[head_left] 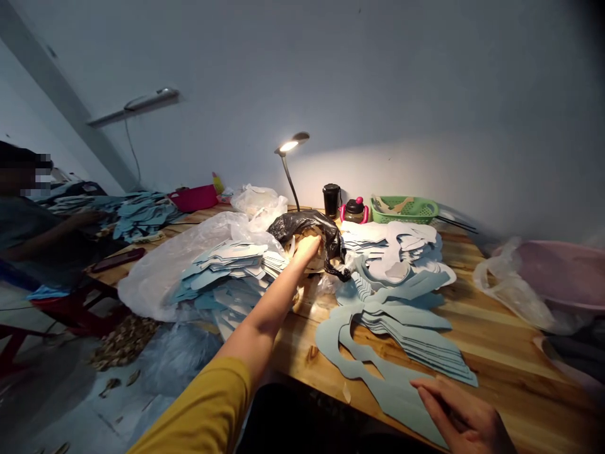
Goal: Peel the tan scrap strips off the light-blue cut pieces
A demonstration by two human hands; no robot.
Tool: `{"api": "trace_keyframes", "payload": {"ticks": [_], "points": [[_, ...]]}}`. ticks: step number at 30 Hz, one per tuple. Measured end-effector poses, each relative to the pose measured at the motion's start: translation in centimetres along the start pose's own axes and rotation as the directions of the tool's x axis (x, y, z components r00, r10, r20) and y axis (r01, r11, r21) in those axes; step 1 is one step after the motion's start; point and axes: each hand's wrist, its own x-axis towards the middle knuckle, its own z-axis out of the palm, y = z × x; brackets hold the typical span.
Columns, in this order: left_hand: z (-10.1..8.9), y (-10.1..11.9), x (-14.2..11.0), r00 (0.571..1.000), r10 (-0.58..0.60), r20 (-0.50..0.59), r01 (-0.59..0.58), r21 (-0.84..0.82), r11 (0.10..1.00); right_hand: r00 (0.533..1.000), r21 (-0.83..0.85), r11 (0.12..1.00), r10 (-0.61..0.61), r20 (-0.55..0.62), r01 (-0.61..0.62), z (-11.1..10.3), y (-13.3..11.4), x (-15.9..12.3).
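My left hand (306,247) reaches far out into the mouth of a black plastic bag (309,225) in the middle of the wooden table (501,340). Its fingers are curled around pale contents inside the bag that I cannot make out. My right hand (460,413) lies flat, fingers stretched, on a large light-blue cut-out sheet (378,378) at the table's near edge. More blue cut-out pieces (416,343) fan out beside it. A stack of blue and white pieces (227,265) lies on clear plastic to the left of the bag.
A lit desk lamp (290,146), a black cup (331,199), a pink-handled bottle (354,210) and a green basket (404,208) stand at the back. White cut-outs (401,243) pile near them. A pink basin in plastic (553,271) sits right. Another person (28,221) works at left.
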Motion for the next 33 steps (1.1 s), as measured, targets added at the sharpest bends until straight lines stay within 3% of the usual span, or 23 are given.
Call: {"api": "trace_keyframes", "payload": {"ticks": [3, 7, 13, 18, 22, 25, 27, 30, 33], "points": [[0.0, -0.6, 0.1, 0.998, 0.021, 0.051, -0.022, 0.023, 0.999, 0.999, 0.034, 0.998, 0.052, -0.001, -0.052, 0.0, 0.5, -0.6], [0.3, -1.1, -0.7, 0.997, 0.019, 0.081, -0.021, 0.021, 1.000, 0.974, 0.084, 0.973, 0.222, -0.055, -0.217, 0.9, 0.1, -1.0], [-1.1, -1.7, -1.6, 0.988, -0.151, -0.030, 0.149, -0.043, 0.988, 0.966, 0.149, 0.964, 0.238, -0.098, -0.222, 2.3, -1.3, -0.7], [-3.2, -2.9, -2.5, 0.911, -0.363, -0.197, 0.313, -0.242, 0.918, 0.953, 0.180, 0.942, 0.298, -0.056, -0.284, 2.2, -0.9, -1.2], [-3.6, -3.5, -3.8, 0.823, -0.471, -0.317, 0.326, -0.416, 0.849, 0.950, 0.193, 0.938, 0.304, -0.071, -0.286, 2.3, -0.5, -1.4], [-3.6, -3.3, -4.6, 0.741, -0.511, -0.435, 0.237, -0.543, 0.806, 0.963, 0.185, 0.947, 0.270, -0.019, -0.262, 2.5, -0.3, -1.2], [-3.6, -2.7, -5.0, 0.725, -0.478, -0.495, 0.104, -0.608, 0.787, 0.968, 0.185, 0.951, 0.251, 0.005, -0.247, 2.7, -0.4, -0.8], [-3.4, -0.9, -6.5, 0.759, -0.357, -0.544, -0.126, -0.661, 0.740, 0.967, 0.188, 0.952, 0.252, -0.042, -0.240, 2.6, -1.1, 0.5], [-2.7, 1.6, -9.7, 0.815, -0.138, -0.563, -0.356, -0.673, 0.648, 0.962, 0.181, 0.955, 0.257, -0.097, -0.237, 2.0, -2.2, 2.9]]}}
